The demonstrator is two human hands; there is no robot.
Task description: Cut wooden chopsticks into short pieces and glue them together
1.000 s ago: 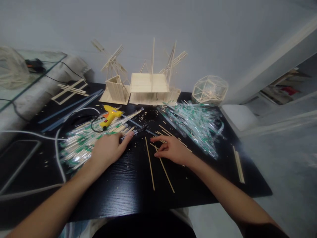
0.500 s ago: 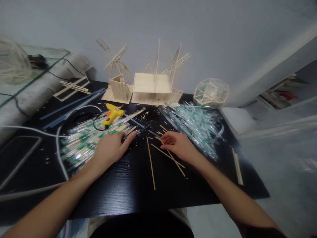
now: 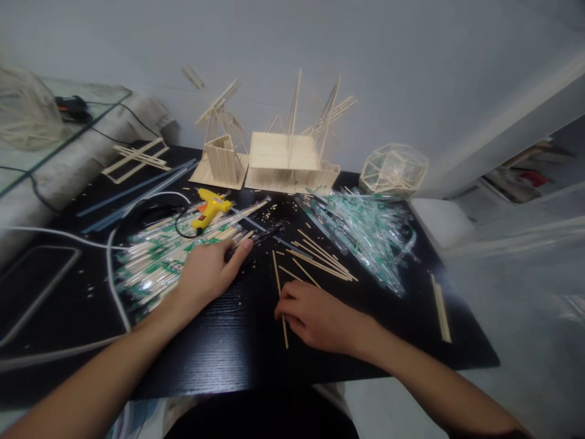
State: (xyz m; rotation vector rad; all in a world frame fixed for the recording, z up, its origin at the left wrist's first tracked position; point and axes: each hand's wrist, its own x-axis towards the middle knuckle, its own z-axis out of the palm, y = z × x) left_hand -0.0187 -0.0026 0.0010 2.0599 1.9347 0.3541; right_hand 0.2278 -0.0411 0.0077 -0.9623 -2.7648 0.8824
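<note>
My left hand (image 3: 212, 265) is closed round the handles of a dark cutting tool (image 3: 267, 233), whose tip points to the right. My right hand (image 3: 308, 311) is lower, over a long thin stick (image 3: 276, 273) lying on the black table; its curled fingertips touch the stick, and whether they pinch it is hard to tell. Several thin sticks (image 3: 326, 259) lie fanned out beyond my right hand. Wrapped sticks (image 3: 150, 262) are piled beside my left hand, with a yellow glue gun (image 3: 210, 208) on top.
Wooden stick models (image 3: 283, 151) stand at the back of the black table (image 3: 219, 360). Clear and green wrappers (image 3: 365, 228) are heaped at right, before a many-sided stick frame (image 3: 393, 169). A white cable (image 3: 109, 274) curves along the left. A small stick bundle (image 3: 440, 308) lies far right.
My right hand has moved down and slightly left, from the crossed sticks to the long single stick. More of the fanned sticks now show. My left hand keeps its hold on the tool.
</note>
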